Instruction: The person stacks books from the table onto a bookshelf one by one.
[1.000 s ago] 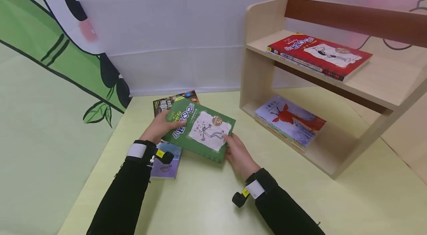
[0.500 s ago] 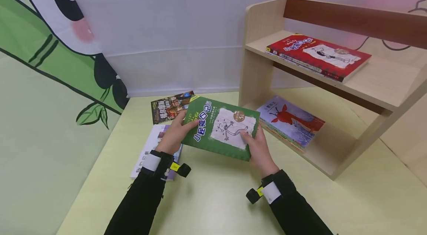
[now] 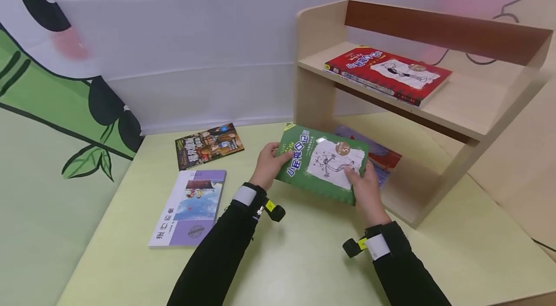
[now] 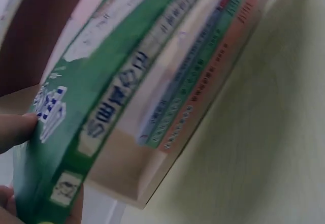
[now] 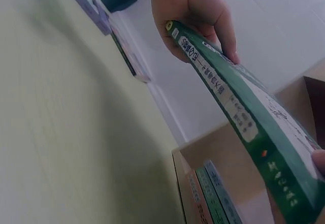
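A green book (image 3: 321, 163) with a cartoon figure on its cover is held above the table between my two hands, cover up. My left hand (image 3: 270, 166) grips its left end, thumb on the cover; in the right wrist view, that hand's fingers curl under the book. At the right end, my right hand (image 3: 367, 195) pinches it with the thumb on the cover. The book's spine (image 4: 122, 82) faces the left wrist camera. In the head view the book partly hides a blue giraffe-picture book (image 3: 386, 159) on the lower shelf.
A two-tier wooden bookshelf (image 3: 304, 93) stands at the right. Red books (image 3: 386, 74) lie on its upper tier; several stacked spines (image 4: 190, 82) show on the lower one. On the table (image 3: 108, 267) lie a dark-covered book (image 3: 209, 146) and a purple-white book (image 3: 191, 209).
Both hands have carried the green book rightward from over the two table books to just in front of the shelf. The purple-white book is now uncovered. The head view has turned right.
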Available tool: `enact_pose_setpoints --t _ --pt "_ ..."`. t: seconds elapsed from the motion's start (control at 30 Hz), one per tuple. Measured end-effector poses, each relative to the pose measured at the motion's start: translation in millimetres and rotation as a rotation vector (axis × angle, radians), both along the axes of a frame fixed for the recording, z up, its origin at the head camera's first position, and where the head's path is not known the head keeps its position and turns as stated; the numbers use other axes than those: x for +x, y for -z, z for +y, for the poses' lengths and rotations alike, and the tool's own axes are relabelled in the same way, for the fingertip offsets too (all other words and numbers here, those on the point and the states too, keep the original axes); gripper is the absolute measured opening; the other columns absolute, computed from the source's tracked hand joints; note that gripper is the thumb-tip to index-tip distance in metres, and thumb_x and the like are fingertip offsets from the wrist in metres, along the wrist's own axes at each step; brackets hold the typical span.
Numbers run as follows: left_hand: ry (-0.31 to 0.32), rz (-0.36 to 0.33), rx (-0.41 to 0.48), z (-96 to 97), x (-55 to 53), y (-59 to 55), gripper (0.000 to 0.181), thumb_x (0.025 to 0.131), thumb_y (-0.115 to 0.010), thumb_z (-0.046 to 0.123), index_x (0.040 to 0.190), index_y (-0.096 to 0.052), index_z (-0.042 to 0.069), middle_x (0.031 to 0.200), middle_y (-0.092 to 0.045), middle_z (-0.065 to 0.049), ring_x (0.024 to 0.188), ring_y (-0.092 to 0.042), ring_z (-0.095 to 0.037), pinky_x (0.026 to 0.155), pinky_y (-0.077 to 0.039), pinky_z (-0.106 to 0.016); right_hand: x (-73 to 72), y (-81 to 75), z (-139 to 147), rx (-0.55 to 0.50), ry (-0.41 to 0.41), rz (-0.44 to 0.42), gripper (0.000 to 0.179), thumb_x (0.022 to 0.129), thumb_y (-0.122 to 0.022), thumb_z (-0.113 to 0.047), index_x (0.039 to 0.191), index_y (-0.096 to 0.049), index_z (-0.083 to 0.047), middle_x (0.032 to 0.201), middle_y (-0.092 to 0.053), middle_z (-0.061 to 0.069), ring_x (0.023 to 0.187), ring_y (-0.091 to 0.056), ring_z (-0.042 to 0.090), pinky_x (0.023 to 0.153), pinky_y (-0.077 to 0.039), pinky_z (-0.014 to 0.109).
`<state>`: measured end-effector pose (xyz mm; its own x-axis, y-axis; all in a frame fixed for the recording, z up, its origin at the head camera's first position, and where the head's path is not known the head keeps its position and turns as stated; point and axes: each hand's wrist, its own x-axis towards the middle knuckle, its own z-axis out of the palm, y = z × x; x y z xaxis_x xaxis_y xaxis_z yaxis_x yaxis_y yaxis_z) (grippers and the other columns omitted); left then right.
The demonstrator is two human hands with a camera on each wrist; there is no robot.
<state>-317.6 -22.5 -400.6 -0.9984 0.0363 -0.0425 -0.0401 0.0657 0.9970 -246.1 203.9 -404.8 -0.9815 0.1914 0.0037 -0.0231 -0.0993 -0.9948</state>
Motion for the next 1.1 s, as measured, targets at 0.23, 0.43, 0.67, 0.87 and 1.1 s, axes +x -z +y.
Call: enact_pose_setpoints --t 0.23,0.43,0.67,0.87,1.1 --pt "0.026 0.098 -0.166 50.6 -33.2 6.2 0.048 0.091 -0.069 0.025 0.133 -0.056 0.007 0.114 -0.062 -0.016 0.09 -0.063 -0.024 0.074 -0.056 -0.036 -11.5 2.3 31.3 0.03 0.115 0.016 0.048 0.103 -0.046 -0.012 0.146 -0.025 -0.006 0.132 -0.046 0.008 0.109 -0.054 0.011 0.086 -0.047 0.018" --pt "0.008 0.121 -0.216 83.4 -50.8 16.1 0.047 0.091 -0.068 0.019 0.133 -0.055 0.003 0.122 -0.061 -0.015 0.106 -0.059 -0.027 0.088 -0.052 -0.038 -21.1 2.7 51.6 0.067 0.198 0.009 0.054 0.103 -0.045 -0.013 0.15 -0.02 -0.008 0.142 -0.039 0.01 0.123 -0.045 0.019 0.101 -0.04 0.029" --pt "0.039 0.226 -0.399 103.0 -56.7 22.8 0.053 0.09 -0.065 0.016 0.139 -0.051 0.005 0.133 -0.057 -0.015 0.117 -0.055 -0.031 0.098 -0.046 -0.044 -34.1 -5.1 65.6 0.194 0.305 0.022 0.052 0.1 -0.048 -0.013 0.145 -0.026 0.0 0.139 -0.041 0.016 0.121 -0.044 0.023 0.101 -0.036 0.034" --pt "0.039 0.295 -0.659 107.1 -64.1 24.8 0.059 0.088 -0.065 0.025 0.142 -0.049 0.01 0.132 -0.06 -0.012 0.118 -0.055 -0.033 0.096 -0.044 -0.051 -45.0 -5.8 68.3 0.192 0.36 -0.009 0.047 0.1 -0.049 -0.015 0.142 -0.034 0.001 0.134 -0.045 0.015 0.112 -0.047 0.021 0.092 -0.041 0.031" --pt "0.106 0.279 -0.697 109.6 -73.3 29.8 0.063 0.088 -0.065 0.025 0.145 -0.044 0.007 0.139 -0.053 -0.012 0.126 -0.05 -0.032 0.101 -0.042 -0.049 -50.7 8.7 65.1 0.19 0.398 -0.058 0.051 0.101 -0.043 -0.014 0.146 -0.024 -0.001 0.141 -0.04 0.02 0.125 -0.042 0.031 0.101 -0.036 0.041"
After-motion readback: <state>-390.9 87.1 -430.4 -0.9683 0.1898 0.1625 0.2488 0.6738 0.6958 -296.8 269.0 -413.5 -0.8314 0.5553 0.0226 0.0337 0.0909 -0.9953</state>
